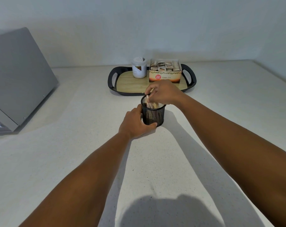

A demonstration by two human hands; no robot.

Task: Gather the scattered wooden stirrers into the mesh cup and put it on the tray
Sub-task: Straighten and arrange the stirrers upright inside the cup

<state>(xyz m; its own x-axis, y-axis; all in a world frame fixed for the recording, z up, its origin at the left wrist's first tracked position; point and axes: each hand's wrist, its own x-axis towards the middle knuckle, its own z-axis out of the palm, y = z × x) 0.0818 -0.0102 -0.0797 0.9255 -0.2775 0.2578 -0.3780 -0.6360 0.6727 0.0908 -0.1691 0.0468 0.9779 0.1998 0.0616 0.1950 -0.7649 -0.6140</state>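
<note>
While left hand [135, 122] grips mesh cup [153, 114], right hand [163, 92] pinches stirrers [151, 104] before tray [112, 77].

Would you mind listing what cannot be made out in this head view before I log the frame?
- Stirrers' count: hidden by mesh cup and right hand.
- White jar's label: too small, blurred.
- Tea box's lower front: behind the right hand.
- Grey appliance: cut off by left edge.
- Left hand's fingers: behind the cup.
</note>
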